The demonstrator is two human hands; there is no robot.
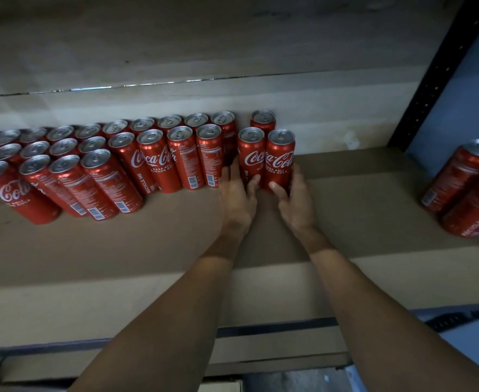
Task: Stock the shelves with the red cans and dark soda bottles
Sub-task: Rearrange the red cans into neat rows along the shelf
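Can-stocking is going on: a packed block point(147, 157) is standing on the shelf point(359, 210) just left of the fingers point(232, 168). The left hand point(236, 196) is gripping one red can point(249, 158), the right hand point(296, 202) its neighbour point(280, 158) just beside it, fingers curled round each. A lone can point(263, 120) is standing just beyond them. Next, the pair is probably needing a slide left to the block, then release.

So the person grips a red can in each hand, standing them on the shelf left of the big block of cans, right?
Not quite. The head view shows the left hand gripping the left red can and the right hand the right red can on the shelf, but right of the big block of cans, not left.
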